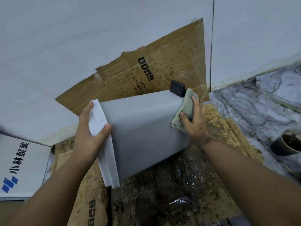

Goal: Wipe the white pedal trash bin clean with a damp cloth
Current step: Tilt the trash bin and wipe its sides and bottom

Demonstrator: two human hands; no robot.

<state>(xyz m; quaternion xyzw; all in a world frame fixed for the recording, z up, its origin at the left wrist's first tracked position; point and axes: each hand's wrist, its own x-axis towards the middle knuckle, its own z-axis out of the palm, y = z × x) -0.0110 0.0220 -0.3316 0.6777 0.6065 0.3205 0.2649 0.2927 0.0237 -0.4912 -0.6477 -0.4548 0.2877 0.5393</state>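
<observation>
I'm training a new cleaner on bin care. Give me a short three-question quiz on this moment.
1. True or false: the white bin stands upright on the floor.
2. Which hand presses the cloth to the bin's base end? A) left hand B) right hand
3. Fill in: the black ____ sticks out at the base end, next to the cloth.

Key: 1. False: it is tipped on its side, the left hand gripping the lid end. 2. B. 3. pedal.
</observation>
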